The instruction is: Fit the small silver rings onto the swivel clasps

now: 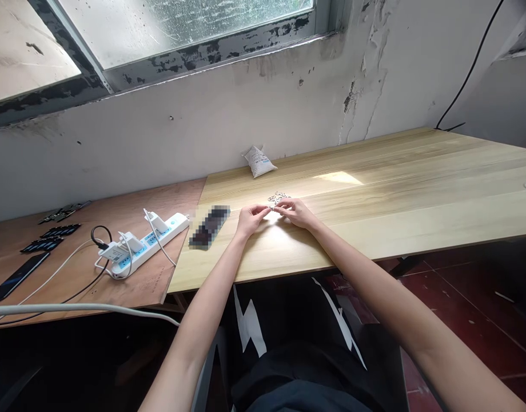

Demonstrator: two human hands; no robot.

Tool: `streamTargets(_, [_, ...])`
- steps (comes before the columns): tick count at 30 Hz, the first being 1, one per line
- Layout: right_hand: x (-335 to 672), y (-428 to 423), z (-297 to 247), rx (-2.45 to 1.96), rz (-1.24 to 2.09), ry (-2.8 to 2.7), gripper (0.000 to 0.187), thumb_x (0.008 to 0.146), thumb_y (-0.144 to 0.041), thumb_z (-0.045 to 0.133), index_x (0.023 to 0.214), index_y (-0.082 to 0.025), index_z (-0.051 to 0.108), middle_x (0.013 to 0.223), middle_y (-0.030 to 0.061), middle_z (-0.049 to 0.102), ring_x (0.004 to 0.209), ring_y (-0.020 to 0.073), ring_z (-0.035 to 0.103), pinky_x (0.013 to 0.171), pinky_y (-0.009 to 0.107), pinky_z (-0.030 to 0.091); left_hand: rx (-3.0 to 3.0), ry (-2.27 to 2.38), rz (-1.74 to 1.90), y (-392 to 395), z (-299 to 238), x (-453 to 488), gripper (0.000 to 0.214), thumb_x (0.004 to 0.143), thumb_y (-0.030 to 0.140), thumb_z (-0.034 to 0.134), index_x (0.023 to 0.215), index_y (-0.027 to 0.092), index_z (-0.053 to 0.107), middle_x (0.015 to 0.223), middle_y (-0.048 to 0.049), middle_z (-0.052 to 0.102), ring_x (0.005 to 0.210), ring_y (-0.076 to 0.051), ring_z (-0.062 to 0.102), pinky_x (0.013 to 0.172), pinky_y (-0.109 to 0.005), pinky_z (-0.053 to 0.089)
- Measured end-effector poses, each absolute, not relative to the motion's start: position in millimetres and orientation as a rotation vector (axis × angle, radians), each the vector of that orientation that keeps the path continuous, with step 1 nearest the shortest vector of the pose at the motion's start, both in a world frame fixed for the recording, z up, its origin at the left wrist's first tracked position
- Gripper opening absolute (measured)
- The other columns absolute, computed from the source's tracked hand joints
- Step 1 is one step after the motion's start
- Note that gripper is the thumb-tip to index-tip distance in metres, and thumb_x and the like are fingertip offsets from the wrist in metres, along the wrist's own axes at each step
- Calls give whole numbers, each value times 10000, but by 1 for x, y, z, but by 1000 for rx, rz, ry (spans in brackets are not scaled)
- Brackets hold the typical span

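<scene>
Both hands meet over the light wooden table [409, 194], fingertips nearly touching. My left hand [251, 219] pinches at a tiny dark item [271, 209], too small to name. From the other side, my right hand [296, 213] pinches at the same spot with thumb and forefinger. Just beyond the fingers lies a small heap of thin, dark-and-light loops or links [279, 197], partly covered by my right hand. A pixelated dark flat object [210, 227] lies left of my left hand.
A white printed packet [258, 162] rests near the wall. On the reddish board at left are a white power strip [149, 243] with plugged chargers and cables, a dark phone [18, 277], and several dark flat pieces [42, 244]. A window [194, 28] is above.
</scene>
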State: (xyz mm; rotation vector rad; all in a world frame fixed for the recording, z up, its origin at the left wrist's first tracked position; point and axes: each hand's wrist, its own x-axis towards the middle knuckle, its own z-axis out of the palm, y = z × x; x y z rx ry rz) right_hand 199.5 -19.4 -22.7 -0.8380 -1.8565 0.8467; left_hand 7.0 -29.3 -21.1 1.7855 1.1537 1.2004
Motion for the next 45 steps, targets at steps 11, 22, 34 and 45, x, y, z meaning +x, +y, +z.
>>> streamTargets(11, [199, -19, -23, -848, 954, -1885, 342, 822, -470, 626, 858, -141, 714, 786, 63, 702, 658, 155, 614, 609, 271, 476, 1680, 1124, 1227, -24, -24, 4, 345, 701, 481, 757, 791, 149, 736, 763, -59, 723, 696, -158, 640, 672, -283, 500])
streamTargets(22, [197, -14, -31, -934, 775, -1870, 262, 817, -398, 629, 799, -151, 717, 773, 60, 700, 668, 158, 613, 625, 272, 473, 1684, 1152, 1273, -25, -22, 5, 296, 684, 431, 770, 803, 162, 734, 791, -58, 716, 682, -152, 612, 625, -273, 477])
streamTargets(34, [197, -12, -32, -970, 730, -1857, 223, 820, -342, 601, 800, -144, 701, 794, 63, 695, 715, 162, 601, 671, 288, 459, 1729, 1211, 1277, -21, -25, 5, 215, 677, 380, 724, 702, 167, 717, 769, -57, 716, 617, -139, 598, 575, -262, 465])
streamTargets(45, [196, -20, -17, -1042, 1110, -1662, 238, 732, -356, 660, 708, -123, 701, 676, 49, 664, 658, 145, 577, 638, 268, 451, 2025, 1310, 1268, -29, -22, 7, 35, 711, 247, 668, 712, 220, 691, 885, -35, 665, 791, -187, 586, 793, -334, 448])
